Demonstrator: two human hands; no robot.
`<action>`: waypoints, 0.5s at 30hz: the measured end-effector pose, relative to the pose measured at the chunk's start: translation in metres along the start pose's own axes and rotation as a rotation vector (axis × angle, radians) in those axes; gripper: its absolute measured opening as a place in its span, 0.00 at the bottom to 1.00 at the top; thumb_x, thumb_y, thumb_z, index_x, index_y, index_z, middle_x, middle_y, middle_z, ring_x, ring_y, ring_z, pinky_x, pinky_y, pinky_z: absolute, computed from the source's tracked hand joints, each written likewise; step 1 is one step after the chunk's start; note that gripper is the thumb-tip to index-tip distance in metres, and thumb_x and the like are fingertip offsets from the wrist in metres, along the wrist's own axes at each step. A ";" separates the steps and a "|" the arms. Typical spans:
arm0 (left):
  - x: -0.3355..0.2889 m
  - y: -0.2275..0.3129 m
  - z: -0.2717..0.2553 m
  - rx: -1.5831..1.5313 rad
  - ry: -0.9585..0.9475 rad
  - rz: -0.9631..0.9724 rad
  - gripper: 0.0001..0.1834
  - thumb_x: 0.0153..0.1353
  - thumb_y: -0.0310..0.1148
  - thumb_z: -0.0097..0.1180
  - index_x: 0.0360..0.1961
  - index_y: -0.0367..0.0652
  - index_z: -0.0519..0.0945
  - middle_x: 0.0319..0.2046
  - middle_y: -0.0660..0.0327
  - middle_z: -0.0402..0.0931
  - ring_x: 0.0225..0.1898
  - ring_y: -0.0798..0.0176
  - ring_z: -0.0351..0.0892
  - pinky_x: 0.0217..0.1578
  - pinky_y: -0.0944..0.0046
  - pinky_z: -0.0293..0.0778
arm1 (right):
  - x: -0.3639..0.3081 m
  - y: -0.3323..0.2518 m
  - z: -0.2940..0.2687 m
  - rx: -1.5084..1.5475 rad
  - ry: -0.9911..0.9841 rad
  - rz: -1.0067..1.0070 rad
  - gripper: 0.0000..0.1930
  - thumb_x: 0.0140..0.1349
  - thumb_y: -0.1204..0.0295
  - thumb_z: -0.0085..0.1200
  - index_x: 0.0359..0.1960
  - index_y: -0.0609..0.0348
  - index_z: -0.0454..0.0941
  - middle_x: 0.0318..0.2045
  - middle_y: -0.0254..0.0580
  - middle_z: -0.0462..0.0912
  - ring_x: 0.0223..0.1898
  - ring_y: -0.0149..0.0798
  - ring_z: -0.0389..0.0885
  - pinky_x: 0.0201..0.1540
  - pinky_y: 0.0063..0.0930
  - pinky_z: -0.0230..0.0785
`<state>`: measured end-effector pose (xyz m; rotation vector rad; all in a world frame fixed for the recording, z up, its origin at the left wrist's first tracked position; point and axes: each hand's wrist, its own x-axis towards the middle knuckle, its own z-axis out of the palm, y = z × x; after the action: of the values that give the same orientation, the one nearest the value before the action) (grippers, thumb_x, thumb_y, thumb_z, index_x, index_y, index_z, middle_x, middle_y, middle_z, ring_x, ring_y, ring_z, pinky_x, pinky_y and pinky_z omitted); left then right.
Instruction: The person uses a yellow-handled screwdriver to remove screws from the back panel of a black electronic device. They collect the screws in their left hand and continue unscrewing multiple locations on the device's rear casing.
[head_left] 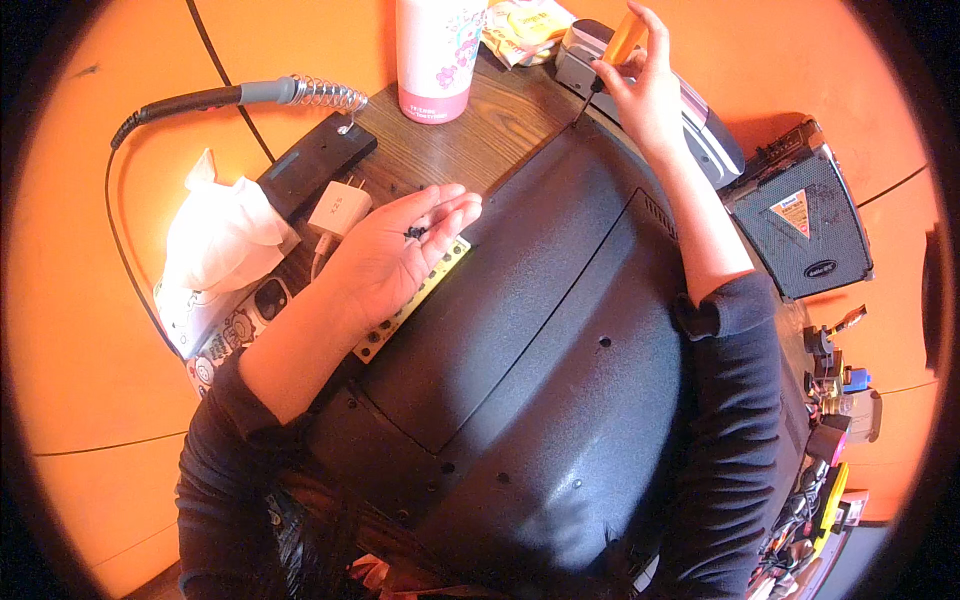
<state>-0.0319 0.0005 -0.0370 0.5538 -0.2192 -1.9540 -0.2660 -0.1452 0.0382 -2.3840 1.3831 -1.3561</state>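
Note:
My left hand (pixel 385 262) is turned palm up over the left edge of a large black plastic casing (pixel 550 300). A few small dark screws (pixel 414 232) lie in its cupped palm beside the curled fingers. At the far end of the casing, my right hand (pixel 650 95) grips a screwdriver (pixel 625 40) by its orange-yellow handle. The thin shaft slants down, and its tip touches or nearly touches the casing's far corner. Several screw holes (pixel 605 342) mark the curved casing. Partly under my left hand and wrist lies a narrow yellowish circuit board (pixel 400 320).
A soldering iron (pixel 265 92) rests in its coil stand at left, near crumpled white tissue (pixel 225 235) and a white charger (pixel 340 207). A pink-and-white tumbler (pixel 435 60) stands at the back. On the right are a black speaker (pixel 808 225) and cluttered small tools (pixel 825 430).

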 end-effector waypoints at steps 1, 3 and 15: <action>0.001 0.000 0.000 -0.006 -0.011 -0.009 0.14 0.59 0.26 0.45 0.42 0.25 0.66 0.39 0.51 0.68 0.44 0.60 0.71 0.44 0.73 0.72 | -0.001 0.000 0.001 -0.040 0.019 -0.009 0.40 0.50 0.81 0.53 0.60 0.44 0.42 0.25 0.45 0.74 0.26 0.37 0.75 0.30 0.28 0.69; 0.001 0.001 -0.001 -0.011 -0.010 -0.023 0.15 0.60 0.27 0.44 0.43 0.25 0.65 0.40 0.50 0.68 0.45 0.59 0.71 0.45 0.72 0.71 | -0.002 -0.001 0.003 -0.032 0.043 -0.007 0.40 0.49 0.80 0.54 0.60 0.46 0.43 0.25 0.45 0.74 0.25 0.37 0.75 0.29 0.28 0.69; -0.001 0.000 0.005 0.057 0.053 0.015 0.14 0.60 0.27 0.44 0.43 0.25 0.65 0.40 0.50 0.68 0.45 0.60 0.71 0.44 0.73 0.71 | 0.000 -0.003 0.001 0.145 -0.076 0.062 0.41 0.50 0.83 0.50 0.61 0.45 0.39 0.34 0.48 0.73 0.29 0.34 0.73 0.33 0.26 0.69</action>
<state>-0.0339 0.0015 -0.0325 0.6390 -0.2452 -1.9209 -0.2633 -0.1443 0.0387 -2.2569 1.2819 -1.2897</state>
